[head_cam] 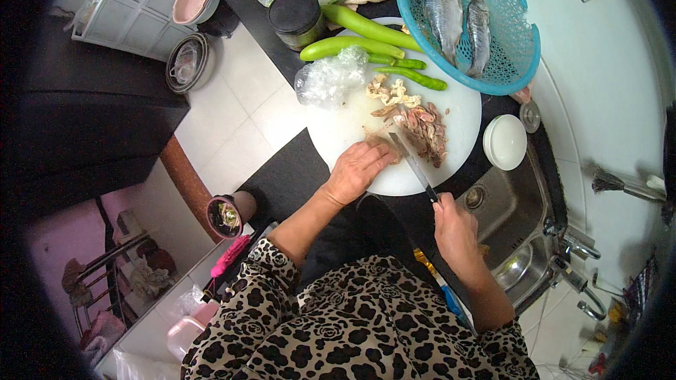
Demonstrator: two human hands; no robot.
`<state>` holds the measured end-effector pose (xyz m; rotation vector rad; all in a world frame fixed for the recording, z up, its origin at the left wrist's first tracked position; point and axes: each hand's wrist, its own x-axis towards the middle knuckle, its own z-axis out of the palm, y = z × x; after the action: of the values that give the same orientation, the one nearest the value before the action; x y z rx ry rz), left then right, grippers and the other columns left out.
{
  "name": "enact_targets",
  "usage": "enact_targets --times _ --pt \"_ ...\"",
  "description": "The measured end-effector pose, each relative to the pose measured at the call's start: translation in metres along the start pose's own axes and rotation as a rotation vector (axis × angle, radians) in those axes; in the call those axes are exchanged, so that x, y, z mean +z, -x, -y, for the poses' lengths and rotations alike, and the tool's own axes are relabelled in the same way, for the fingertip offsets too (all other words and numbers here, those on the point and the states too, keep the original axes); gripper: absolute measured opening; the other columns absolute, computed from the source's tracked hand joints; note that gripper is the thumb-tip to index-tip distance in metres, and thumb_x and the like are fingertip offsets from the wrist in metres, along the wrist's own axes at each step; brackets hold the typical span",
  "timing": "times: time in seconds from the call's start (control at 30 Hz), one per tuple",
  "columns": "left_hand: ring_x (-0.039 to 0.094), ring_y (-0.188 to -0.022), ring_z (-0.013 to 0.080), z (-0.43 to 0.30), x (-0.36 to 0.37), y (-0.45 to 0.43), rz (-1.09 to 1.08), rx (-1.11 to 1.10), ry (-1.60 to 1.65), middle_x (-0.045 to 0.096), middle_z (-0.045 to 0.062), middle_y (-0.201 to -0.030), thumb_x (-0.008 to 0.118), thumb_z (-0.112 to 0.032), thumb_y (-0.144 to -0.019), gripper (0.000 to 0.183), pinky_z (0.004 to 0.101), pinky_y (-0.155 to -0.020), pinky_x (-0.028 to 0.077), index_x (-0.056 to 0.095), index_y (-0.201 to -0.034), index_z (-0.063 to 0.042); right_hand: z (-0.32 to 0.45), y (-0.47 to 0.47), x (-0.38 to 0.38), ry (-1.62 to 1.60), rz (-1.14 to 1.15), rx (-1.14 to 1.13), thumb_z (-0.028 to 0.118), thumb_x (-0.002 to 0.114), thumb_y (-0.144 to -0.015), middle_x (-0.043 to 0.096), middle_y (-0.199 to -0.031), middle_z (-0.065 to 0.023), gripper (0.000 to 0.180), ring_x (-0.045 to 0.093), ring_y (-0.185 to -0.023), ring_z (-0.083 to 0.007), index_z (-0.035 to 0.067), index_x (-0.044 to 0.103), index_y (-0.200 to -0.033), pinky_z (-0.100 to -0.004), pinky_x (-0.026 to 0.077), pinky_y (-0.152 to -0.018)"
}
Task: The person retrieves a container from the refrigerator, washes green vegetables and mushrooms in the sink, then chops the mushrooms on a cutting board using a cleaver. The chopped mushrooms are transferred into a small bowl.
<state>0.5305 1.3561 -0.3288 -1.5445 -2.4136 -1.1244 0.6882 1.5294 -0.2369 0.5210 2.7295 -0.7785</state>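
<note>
My left hand [359, 171] presses a brownish piece of meat [392, 154] against the round white cutting board [338, 129]. In my right hand [455, 232] is the dark handle of a kitchen knife [416, 168]. Its blade lies right beside the held piece, and its tip points away from me. To the right of the blade is a heap of thin meat slices [430, 129]. Pale crumpled food pieces [392, 91] sit just beyond the heap. My left fingers partly hide the held piece.
Beyond the slices lie green peppers [414, 77], long green gourds [348, 47], a clear plastic bag [332, 76] and a black-lidded jar [297, 18]. A blue basket [507, 82] holding two fish overhangs the board. A white bowl [505, 142] stands near the steel sink [507, 206] at right.
</note>
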Motion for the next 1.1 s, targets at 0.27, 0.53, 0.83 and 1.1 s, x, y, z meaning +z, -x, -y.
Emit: enact_targets --times 0.27,0.53,0.83,1.1 --pt "0.054 -0.102 0.0206 0.001 0.004 0.004 0.081 -0.009 -0.074 0.058 0.003 -0.109 0.055 -0.008 -0.075 0.033 0.0326 -0.082 0.044 0.061 -0.108 -0.009 0.006 -0.015 -0.003 0.159 0.103 0.001 0.019 0.051 -0.093 0.063 -0.078 -0.0185 0.016 0.06 -0.066 -0.0422 0.004 0.048 -0.092 -0.0511 0.048 -0.059" --pt "0.055 -0.097 0.0194 0.0 0.004 0.005 0.112 -0.027 -0.099 0.058 0.003 -0.11 0.055 -0.01 -0.076 0.033 0.0321 -0.082 0.044 0.061 -0.108 -0.01 0.0 -0.038 0.003 0.107 0.101 -0.031 0.022 0.049 -0.094 0.063 -0.074 -0.0193 0.021 0.062 -0.069 -0.0404 0.002 0.049 -0.09 -0.0494 0.048 -0.059" --pt "0.055 -0.098 0.0197 0.0 0.007 0.003 0.044 -0.018 -0.072 0.058 0.003 -0.109 0.054 -0.01 -0.077 0.032 0.032 -0.082 0.045 0.061 -0.109 -0.01 0.006 -0.031 0.009 0.175 0.089 -0.032 0.021 0.051 -0.093 0.063 -0.07 -0.0185 0.018 0.062 -0.064 -0.0394 0.003 0.049 -0.09 -0.0485 0.048 -0.056" --pt "0.058 -0.092 0.0231 0.004 0.012 0.007 -0.045 -0.035 -0.047 0.059 0.006 -0.105 0.061 -0.007 -0.073 0.027 0.0341 -0.08 0.048 0.06 -0.1 -0.007 -0.009 -0.033 0.013 0.112 0.049 -0.033 0.022 0.051 -0.094 0.063 -0.072 -0.0186 0.02 0.062 -0.064 -0.0389 0.003 0.05 -0.089 -0.0485 0.048 -0.057"
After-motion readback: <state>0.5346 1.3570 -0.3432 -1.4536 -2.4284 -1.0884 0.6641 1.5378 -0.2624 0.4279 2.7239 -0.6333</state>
